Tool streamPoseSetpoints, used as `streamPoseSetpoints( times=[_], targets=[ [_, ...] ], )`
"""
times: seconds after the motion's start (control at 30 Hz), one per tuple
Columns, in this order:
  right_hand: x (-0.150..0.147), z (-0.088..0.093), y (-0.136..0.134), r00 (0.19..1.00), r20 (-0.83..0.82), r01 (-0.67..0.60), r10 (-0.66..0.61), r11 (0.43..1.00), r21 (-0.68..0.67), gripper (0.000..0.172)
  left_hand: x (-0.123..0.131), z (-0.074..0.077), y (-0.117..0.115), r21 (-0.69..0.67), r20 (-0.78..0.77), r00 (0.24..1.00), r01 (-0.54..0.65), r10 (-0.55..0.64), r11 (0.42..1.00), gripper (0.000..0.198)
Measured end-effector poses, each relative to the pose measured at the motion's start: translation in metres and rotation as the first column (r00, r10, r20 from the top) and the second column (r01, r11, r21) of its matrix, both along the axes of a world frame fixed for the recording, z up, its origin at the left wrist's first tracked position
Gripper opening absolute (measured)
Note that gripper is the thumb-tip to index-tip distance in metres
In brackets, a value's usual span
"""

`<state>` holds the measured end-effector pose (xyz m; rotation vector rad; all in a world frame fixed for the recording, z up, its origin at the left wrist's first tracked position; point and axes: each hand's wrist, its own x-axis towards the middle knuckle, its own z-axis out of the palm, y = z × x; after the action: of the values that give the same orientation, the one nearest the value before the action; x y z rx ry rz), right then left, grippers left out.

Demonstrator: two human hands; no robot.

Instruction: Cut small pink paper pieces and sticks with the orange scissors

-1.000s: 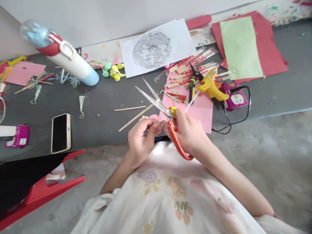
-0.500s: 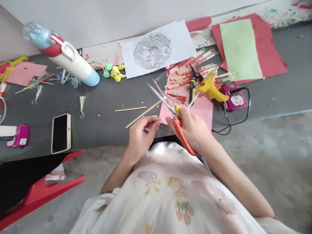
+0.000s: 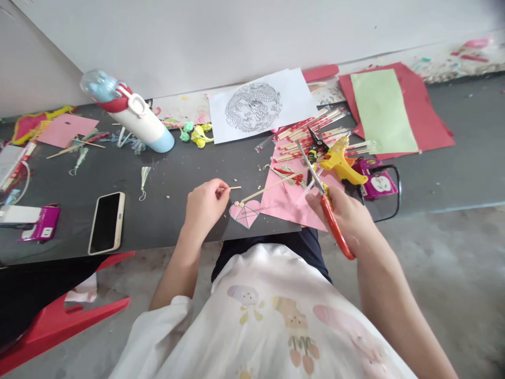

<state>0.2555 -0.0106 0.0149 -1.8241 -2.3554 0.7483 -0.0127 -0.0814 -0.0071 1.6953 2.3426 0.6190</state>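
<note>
Tabletop (image 3: 165,210): hands now apart, scissors (image 3: 327,202) shut.

This looks like a makeshift craft corner, not a proper studio: a low dark grey table (image 3: 165,173) pushed against a plain white wall (image 3: 236,37), with a bare concrete floor (image 3: 453,252) underneath. The tabletop is strewn with paper-craft supplies. At twelve o'clock lies a printed dragon pattern (image 3: 254,105); toward two o'clock, red and green paper sheets (image 3: 382,108). A yellow glue gun (image 3: 341,163) with its cable sits beside a pile of thin wooden sticks (image 3: 311,129) and pink paper (image 3: 292,197). Toward ten o'clock a drinking bottle (image 3: 134,116) lies on its side, with tassels and scraps around it. A phone (image 3: 106,221) rests at nine o'clock, and paint flecks mark the wall's base.
</note>
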Motion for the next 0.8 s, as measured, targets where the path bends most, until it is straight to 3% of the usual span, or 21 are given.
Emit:
streamPoseSetpoints(
  times=[0.17,0.3,0.4,0.5,0.6,0.7,0.8],
  targets=[
    [-0.002,-0.004,-0.006,0.999,-0.034,-0.032,0.029,0.996,-0.079,0.036,-0.005,-0.023,0.035,0.032,0.002,1.0,-0.005,0.005,0.999,0.015],
    [-0.01,-0.003,-0.012,0.997,-0.055,-0.063,0.056,0.987,-0.145,0.031,-0.01,-0.024,0.038,0.039,0.018,0.998,-0.053,0.053,0.998,0.017],
    [-0.017,-0.002,-0.017,0.995,-0.019,-0.101,0.099,0.986,-0.134,0.03,-0.014,-0.011,0.027,0.06,0.053,0.995,-0.085,0.082,0.995,0.014],
    [-0.028,-0.002,-0.022,0.989,-0.007,-0.148,0.148,0.987,-0.061,0.029,-0.008,0.008,0.009,0.108,0.155,0.987,0.028,-0.045,0.994,0.021],
    [-0.04,-0.002,-0.026,0.981,-0.014,-0.195,0.195,0.98,-0.021,0.027,0.007,0.021,-0.01,0.151,0.138,0.97,0.18,-0.201,0.972,0.023],
    [-0.052,-0.003,-0.03,0.969,-0.023,-0.247,0.247,0.969,0.008,0.028,0.024,0.019,-0.024,0.189,0.08,0.959,0.252,-0.271,0.949,0.022],
    [-0.061,-0.005,-0.033,0.954,-0.039,-0.295,0.298,0.953,0.069,0.028,0.035,0.007,-0.033,0.246,0.038,0.975,0.205,-0.221,0.947,0.017]
  ],
)
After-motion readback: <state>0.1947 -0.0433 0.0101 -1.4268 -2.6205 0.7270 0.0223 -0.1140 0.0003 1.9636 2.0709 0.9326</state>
